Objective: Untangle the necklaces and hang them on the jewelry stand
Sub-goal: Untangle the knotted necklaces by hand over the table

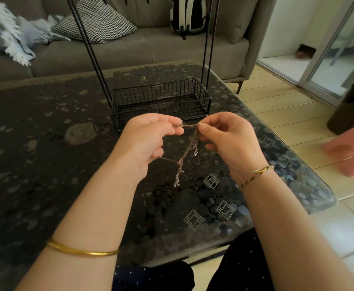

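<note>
Far left: pale fringed blanket [10,36] heaped on a grey sofa, patterned cushion [100,22] beside it. A dark, pebble-patterned glass counter [46,143] fills the foreground. There is a gold bangle [81,249] on the left forearm.

Left hand [148,139]: raised above the counter, fingers curled, thumb and forefinger pinching one end of a short taut run of chain.

Jewelry stand [161,99]: just behind the hands, with a black wire basket base on the counter and thin uprights rising out of frame.

Necklaces [189,147]: a tangled bundle in the air between the hands, clear of the counter. It hangs from the right pinch. One thin strand runs back to the left palm, and small pendants dangle at the bottom.

Right hand [228,139]: fingers curled, pinching the top of the bundle. Thread bracelets [260,173] on the wrist.

Far right: pink stool [352,150] on the floor.
</note>
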Available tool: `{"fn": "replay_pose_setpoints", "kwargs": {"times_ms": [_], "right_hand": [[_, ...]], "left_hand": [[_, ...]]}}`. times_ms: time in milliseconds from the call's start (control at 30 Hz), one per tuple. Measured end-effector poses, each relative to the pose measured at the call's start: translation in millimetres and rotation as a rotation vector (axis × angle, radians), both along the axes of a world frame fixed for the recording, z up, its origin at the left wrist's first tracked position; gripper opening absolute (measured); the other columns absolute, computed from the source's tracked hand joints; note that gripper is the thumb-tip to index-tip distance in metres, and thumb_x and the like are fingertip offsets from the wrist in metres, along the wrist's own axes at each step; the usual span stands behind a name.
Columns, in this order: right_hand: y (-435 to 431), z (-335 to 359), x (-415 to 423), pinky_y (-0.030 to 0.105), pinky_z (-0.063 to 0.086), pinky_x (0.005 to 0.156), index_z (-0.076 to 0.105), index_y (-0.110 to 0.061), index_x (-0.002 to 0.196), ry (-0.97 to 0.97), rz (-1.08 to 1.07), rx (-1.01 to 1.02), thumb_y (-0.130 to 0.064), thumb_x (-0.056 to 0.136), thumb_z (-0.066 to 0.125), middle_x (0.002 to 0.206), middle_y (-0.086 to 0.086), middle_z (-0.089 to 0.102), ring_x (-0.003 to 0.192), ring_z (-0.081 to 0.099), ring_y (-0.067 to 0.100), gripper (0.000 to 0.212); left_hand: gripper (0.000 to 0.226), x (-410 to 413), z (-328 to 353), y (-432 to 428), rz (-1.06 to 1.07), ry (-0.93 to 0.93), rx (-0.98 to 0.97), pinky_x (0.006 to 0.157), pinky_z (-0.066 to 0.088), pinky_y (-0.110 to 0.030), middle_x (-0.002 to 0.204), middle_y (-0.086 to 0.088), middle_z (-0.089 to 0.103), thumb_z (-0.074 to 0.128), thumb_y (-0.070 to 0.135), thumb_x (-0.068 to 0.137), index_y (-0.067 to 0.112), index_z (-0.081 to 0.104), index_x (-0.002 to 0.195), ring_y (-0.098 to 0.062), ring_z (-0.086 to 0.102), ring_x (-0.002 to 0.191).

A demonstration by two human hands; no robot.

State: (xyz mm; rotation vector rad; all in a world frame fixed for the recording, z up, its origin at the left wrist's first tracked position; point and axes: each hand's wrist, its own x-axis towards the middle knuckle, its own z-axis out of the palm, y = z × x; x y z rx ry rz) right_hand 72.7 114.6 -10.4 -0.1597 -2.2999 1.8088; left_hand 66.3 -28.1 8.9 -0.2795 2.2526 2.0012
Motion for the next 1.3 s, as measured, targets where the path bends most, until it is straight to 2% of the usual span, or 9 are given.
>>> {"fn": "replay_pose_setpoints", "kwargs": {"times_ms": [100,200,367,500,667,800,933,1133,1300], "right_hand": [[-0.5,-0.6,-0.4,0.029,0.055,0.066,0.063,-0.014,0.08,-0.011,-0.007,0.005,-0.011,0.087,0.06,0.092,0.014,0.069,0.079,0.063,0.02,0.008],[-0.8,0.1,-1.0,0.027,0.052,0.065,0.059,-0.017,0.076,-0.043,0.021,-0.099,-0.011,0.088,0.057,0.094,0.012,0.07,0.081,0.063,0.019,0.014],[-2.8,2.4,0.7,0.029,0.048,0.067,0.054,-0.014,0.083,-0.139,0.143,-0.308,-0.007,0.091,0.051,0.071,0.003,0.067,0.069,0.062,0.013,0.011],[-4.0,1.3,1.1,0.027,0.043,0.063,0.062,-0.012,0.093,-0.152,0.172,-0.227,-0.012,0.09,0.056,0.065,0.001,0.059,0.069,0.057,0.016,0.008],[-5.5,0.5,2.8,0.013,0.04,0.052,0.066,-0.011,0.08,-0.054,0.169,-0.068,-0.014,0.084,0.065,0.067,0.004,0.059,0.062,0.054,0.01,0.006],[-6.0,-0.8,0.9,0.02,0.04,0.052,0.064,-0.011,0.078,-0.017,0.149,-0.071,-0.014,0.087,0.061,0.067,0.007,0.06,0.061,0.055,0.012,0.01],[-6.4,-1.6,0.6,0.015,0.039,0.048,0.062,-0.009,0.08,0.011,0.148,-0.074,-0.012,0.089,0.059,0.07,0.009,0.061,0.055,0.06,0.008,0.01],[-6.5,-1.9,-0.1,0.015,0.039,0.048,0.063,-0.009,0.081,0.024,0.102,-0.056,-0.016,0.089,0.058,0.068,0.009,0.065,0.059,0.06,0.016,0.012],[-5.8,-1.3,1.1,0.017,0.042,0.05,0.065,-0.009,0.083,0.012,0.106,-0.042,-0.015,0.088,0.061,0.066,0.006,0.065,0.061,0.061,0.017,0.009]], "left_hand": [[0.017,-0.4,-3.2,-0.4,-0.005,0.031,-0.065,0.047,0.032,-0.02,0.095,-0.01,0.072,0.063,0.007,0.082,0.02,0.073,0.083,-0.007,0.039,0.054],[0.013,-1.0,-6.5,0.2,-0.013,0.091,-0.133,0.054,0.036,-0.023,0.082,0.001,0.066,0.066,0.01,0.083,0.022,0.071,0.084,-0.007,0.045,0.06],[0.013,-2.1,-8.0,0.6,-0.024,0.136,-0.125,0.058,0.038,-0.024,0.082,0.002,0.063,0.065,0.01,0.085,0.022,0.07,0.084,-0.008,0.048,0.065],[0.011,-2.0,-7.8,1.5,-0.033,0.149,-0.104,0.059,0.039,-0.025,0.087,0.001,0.066,0.065,0.01,0.085,0.02,0.067,0.088,-0.008,0.049,0.064],[0.013,-2.6,-7.5,2.0,-0.049,0.147,-0.097,0.059,0.04,-0.025,0.083,0.004,0.065,0.066,0.011,0.084,0.021,0.065,0.092,-0.007,0.05,0.063],[0.014,-2.5,-7.9,3.9,-0.069,0.136,-0.122,0.06,0.041,-0.027,0.088,0.001,0.067,0.066,0.012,0.084,0.021,0.064,0.094,-0.009,0.05,0.064],[0.014,-1.6,-7.4,4.1,-0.097,0.136,-0.149,0.063,0.043,-0.027,0.093,-0.001,0.069,0.065,0.012,0.084,0.021,0.064,0.095,-0.008,0.051,0.067],[0.009,0.8,-7.7,5.4,-0.12,0.171,-0.217,0.06,0.04,-0.019,0.075,0.008,0.063,0.068,0.015,0.084,0.023,0.067,0.089,0.0,0.052,0.061],[0.005,1.2,-7.4,6.3,-0.074,0.207,-0.228,0.061,0.039,-0.02,0.074,0.01,0.061,0.067,0.019,0.085,0.023,0.068,0.084,0.0,0.051,0.062]]}}
